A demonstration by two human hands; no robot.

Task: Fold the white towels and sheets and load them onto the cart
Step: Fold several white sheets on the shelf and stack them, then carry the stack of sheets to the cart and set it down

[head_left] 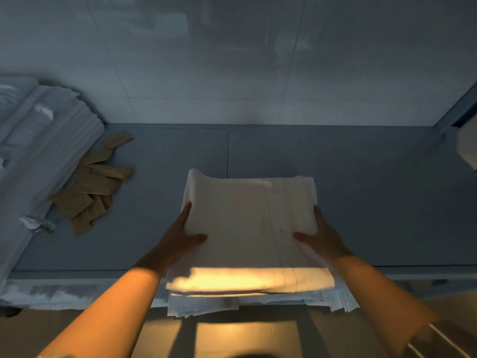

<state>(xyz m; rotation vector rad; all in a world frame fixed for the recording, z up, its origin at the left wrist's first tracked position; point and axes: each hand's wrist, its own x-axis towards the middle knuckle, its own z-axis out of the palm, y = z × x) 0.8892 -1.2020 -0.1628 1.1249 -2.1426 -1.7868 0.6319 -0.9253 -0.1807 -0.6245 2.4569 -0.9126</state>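
A folded white sheet point(247, 228) lies flat over the front edge of a grey shelf surface point(361, 197), its near end lit by a warm band of light. My left hand point(184, 233) grips its left edge, thumb on top and fingers under. My right hand point(320, 233) grips its right edge the same way. More folded white linen point(258, 304) shows under the sheet at the shelf's front edge.
A tall stack of folded white linen point(38, 151) leans at the left. Beside it lie several brown paper packets point(95, 184) and a clear plastic wrapper point(38, 224). A pale wall point(232, 73) closes the back. A white object point(468, 147) sits at the right edge.
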